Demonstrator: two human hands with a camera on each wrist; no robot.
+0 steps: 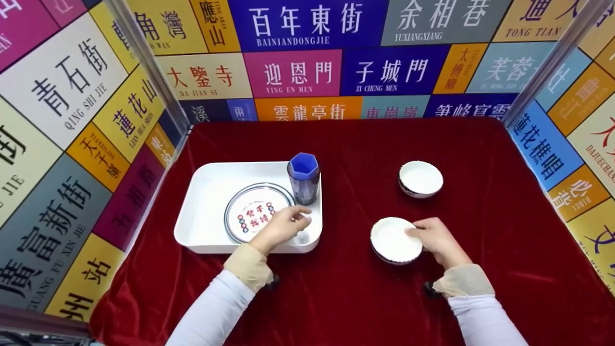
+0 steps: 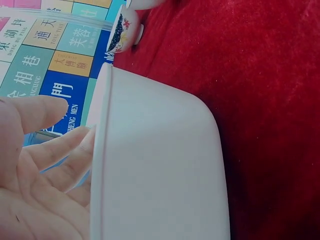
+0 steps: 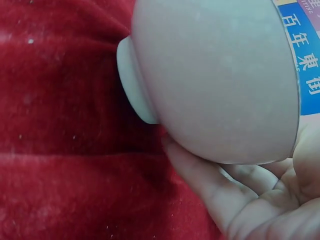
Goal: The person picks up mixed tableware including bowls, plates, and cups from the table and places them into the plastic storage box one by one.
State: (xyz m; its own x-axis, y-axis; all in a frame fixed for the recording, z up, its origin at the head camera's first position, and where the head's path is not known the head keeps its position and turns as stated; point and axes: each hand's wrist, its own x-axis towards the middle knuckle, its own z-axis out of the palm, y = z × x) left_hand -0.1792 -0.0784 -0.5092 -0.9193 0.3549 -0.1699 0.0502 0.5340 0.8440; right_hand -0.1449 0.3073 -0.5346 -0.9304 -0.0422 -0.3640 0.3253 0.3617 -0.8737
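Note:
My right hand (image 1: 438, 240) grips a white bowl (image 1: 394, 242) by its right side, thumb over the rim and fingers beneath the curved wall. In the right wrist view the bowl (image 3: 220, 75) shows a plain outer wall and a foot ring close to the red cloth; whether it touches cannot be told. My left hand (image 1: 283, 226) hovers over the front right part of a white tray (image 1: 204, 206), fingers loosely bent and holding nothing. Beside it in the tray lie a round plate (image 1: 254, 204) with red characters and a dark cup (image 1: 305, 190) with a blue hexagonal rim.
Behind the held bowl, a second white bowl (image 1: 421, 179) stands on the red cloth (image 1: 346, 288). Panels with street names (image 1: 293, 72) wall in the back and both sides of the table. Metal posts (image 1: 149, 62) rise at the rear corners.

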